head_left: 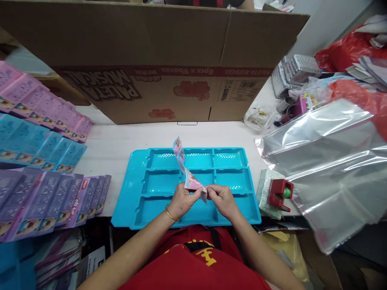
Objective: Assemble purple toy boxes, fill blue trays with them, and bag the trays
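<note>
A long, folded strip of printed paper (192, 181) in pink and light blue rises from between my hands, its far end curling upward. My left hand (183, 199) pinches the strip with thumb and fingers; a gold bangle circles that wrist. At the strip's lower right end, the fingertips of my right hand (222, 197) are closed on the paper. Both hands are over a bright blue plastic tray (125, 189) split into several shallow compartments with a patterned floor. Part of the tray is hidden beneath my hands and forearms.
A large cardboard box (169, 92) stands behind the tray. Rows of pink boxes (36, 96), blue boxes (39, 145) and purple boxes (54, 197) line the left. To the right are a red tape dispenser (279, 193), clear plastic bags (329, 161) and blister packs (302, 68).
</note>
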The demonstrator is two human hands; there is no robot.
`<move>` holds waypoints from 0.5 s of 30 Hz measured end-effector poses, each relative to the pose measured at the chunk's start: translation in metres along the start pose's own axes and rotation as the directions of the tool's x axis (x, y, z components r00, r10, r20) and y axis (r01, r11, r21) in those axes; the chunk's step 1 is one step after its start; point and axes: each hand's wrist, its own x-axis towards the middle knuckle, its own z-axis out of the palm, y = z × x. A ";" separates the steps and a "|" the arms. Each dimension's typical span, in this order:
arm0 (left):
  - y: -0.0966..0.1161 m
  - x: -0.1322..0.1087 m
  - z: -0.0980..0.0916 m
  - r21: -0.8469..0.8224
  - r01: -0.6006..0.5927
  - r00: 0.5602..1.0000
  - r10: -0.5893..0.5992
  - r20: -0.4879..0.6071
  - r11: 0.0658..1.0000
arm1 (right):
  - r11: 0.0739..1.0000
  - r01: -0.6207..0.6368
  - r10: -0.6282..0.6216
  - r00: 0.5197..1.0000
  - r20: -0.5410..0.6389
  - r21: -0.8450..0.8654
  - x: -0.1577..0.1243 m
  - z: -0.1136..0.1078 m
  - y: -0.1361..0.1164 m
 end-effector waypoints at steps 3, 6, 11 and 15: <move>0.005 0.000 0.002 -0.054 0.034 0.998 -0.031 0.062 0.998 | 0.983 -0.088 0.086 0.996 0.015 0.161 0.000 -0.005 0.005; 0.008 0.001 0.006 -0.072 0.041 0.996 -0.035 0.081 0.997 | 0.953 -0.127 0.135 0.991 -0.007 0.276 -0.003 -0.008 0.007; 0.011 0.009 0.017 -0.082 0.039 0.993 -0.029 0.114 0.996 | 0.950 -0.116 0.155 0.981 -0.117 0.289 -0.013 -0.010 0.014; 0.026 0.022 0.032 -0.259 0.035 0.987 0.008 0.161 0.965 | 0.896 -0.141 0.226 0.961 -0.160 0.420 -0.011 -0.033 0.026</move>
